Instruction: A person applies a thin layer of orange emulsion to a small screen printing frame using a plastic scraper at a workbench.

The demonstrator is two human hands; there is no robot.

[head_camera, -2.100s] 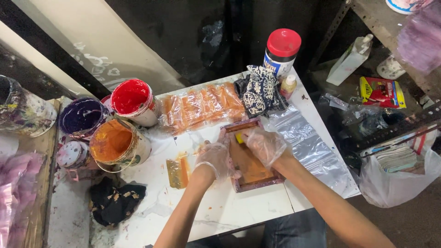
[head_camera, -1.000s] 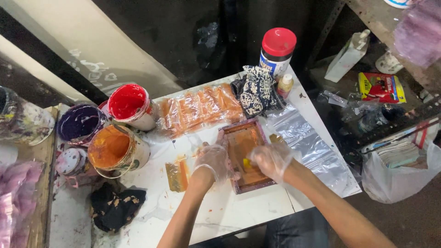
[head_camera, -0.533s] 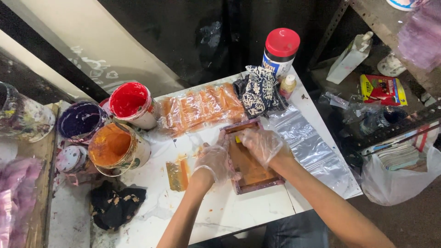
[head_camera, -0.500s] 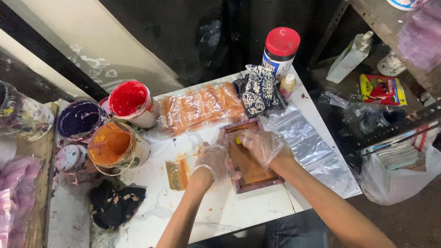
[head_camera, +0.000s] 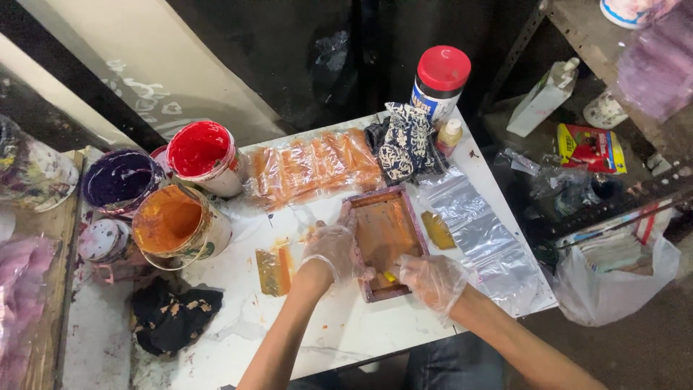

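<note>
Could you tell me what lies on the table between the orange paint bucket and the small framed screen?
In the head view, an orange-smeared scraper lies between the orange paint bucket and the framed screen; the gloved left hand is there too.

Beyond the hands, at the tabletop's far edge, stands a white labelled canister with a red lid. Farther right lie a white carton-like bottle and a flat red-and-yellow packet on the shelf.

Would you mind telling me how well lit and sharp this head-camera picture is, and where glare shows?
Head view: the white tabletop is brightly, evenly lit, the background dark; glare on the clear plastic sheet; gloved left hand and right hand reasonably sharp.
</note>
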